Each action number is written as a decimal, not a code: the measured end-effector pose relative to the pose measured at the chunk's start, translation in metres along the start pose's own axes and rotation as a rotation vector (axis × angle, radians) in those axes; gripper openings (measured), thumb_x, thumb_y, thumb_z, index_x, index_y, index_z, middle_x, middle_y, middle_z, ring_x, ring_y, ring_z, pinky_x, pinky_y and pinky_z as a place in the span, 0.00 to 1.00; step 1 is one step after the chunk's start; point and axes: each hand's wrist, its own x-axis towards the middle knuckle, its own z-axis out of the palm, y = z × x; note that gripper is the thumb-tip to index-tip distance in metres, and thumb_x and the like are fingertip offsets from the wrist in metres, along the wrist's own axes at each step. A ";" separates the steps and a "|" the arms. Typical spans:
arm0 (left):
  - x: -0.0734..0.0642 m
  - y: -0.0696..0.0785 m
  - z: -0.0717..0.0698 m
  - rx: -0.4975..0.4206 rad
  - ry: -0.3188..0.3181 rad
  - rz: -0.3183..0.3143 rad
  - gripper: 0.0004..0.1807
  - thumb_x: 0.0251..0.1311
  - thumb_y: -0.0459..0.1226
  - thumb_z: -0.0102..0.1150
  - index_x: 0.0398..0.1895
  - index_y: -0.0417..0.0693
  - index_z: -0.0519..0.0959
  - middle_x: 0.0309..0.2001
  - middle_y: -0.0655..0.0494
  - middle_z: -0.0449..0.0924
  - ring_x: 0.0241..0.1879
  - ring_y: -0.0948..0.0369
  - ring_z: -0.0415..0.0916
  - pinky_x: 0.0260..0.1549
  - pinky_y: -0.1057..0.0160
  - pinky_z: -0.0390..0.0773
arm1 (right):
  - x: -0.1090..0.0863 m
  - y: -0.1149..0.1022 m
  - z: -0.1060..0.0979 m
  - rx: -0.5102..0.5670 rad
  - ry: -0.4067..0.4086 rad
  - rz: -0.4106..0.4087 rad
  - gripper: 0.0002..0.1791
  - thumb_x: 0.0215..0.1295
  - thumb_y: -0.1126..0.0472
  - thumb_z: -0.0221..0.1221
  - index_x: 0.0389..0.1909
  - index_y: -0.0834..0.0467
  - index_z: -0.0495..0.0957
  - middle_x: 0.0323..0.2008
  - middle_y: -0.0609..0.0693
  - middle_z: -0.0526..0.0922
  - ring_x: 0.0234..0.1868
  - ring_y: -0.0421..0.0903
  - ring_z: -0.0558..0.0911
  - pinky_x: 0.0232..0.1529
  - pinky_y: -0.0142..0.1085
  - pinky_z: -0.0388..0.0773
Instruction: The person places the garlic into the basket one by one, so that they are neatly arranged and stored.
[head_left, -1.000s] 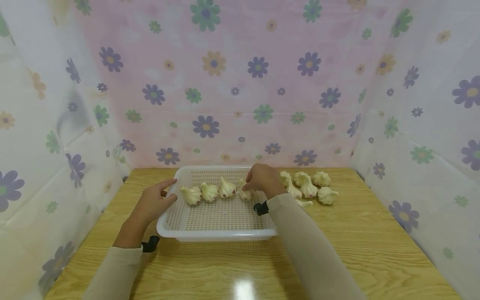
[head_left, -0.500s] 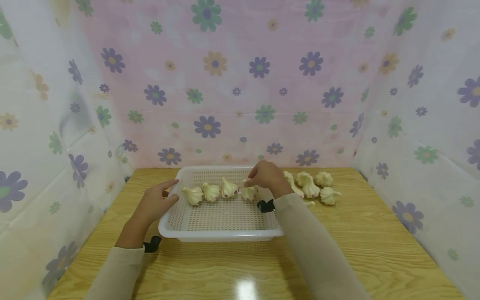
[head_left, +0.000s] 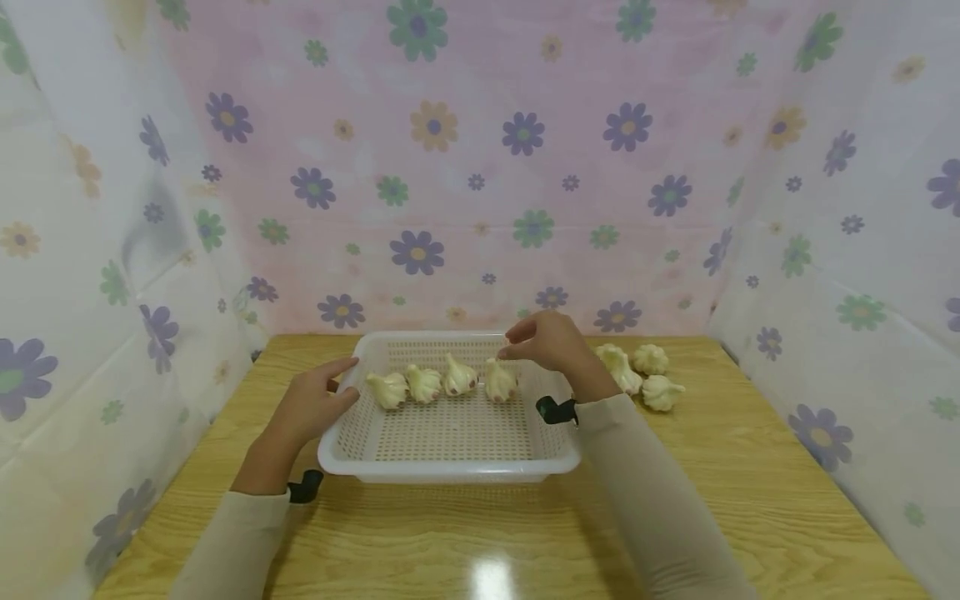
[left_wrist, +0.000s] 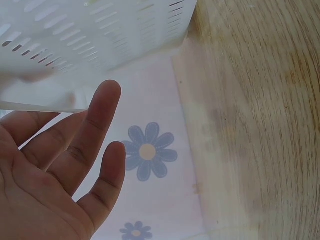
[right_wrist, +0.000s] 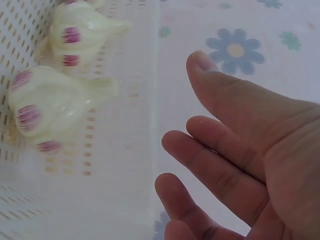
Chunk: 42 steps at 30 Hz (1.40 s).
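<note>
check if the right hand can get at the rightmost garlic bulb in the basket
Probably yes: the right hand is empty, near that garlic bulb, and nothing visible lies between them.

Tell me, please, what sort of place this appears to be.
Probably a staged tabletop booth: flower-print sheeting encloses three sides of a wood-grain table, bearing a white plastic basket of garlic bulbs.
</note>
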 end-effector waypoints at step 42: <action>-0.001 0.003 0.000 0.008 -0.001 -0.014 0.35 0.69 0.45 0.56 0.79 0.53 0.66 0.56 0.31 0.82 0.36 0.53 0.87 0.29 0.57 0.87 | -0.117 0.091 -0.076 0.058 0.215 -0.007 0.32 0.61 0.33 0.67 0.63 0.44 0.83 0.67 0.52 0.79 0.60 0.55 0.81 0.50 0.55 0.84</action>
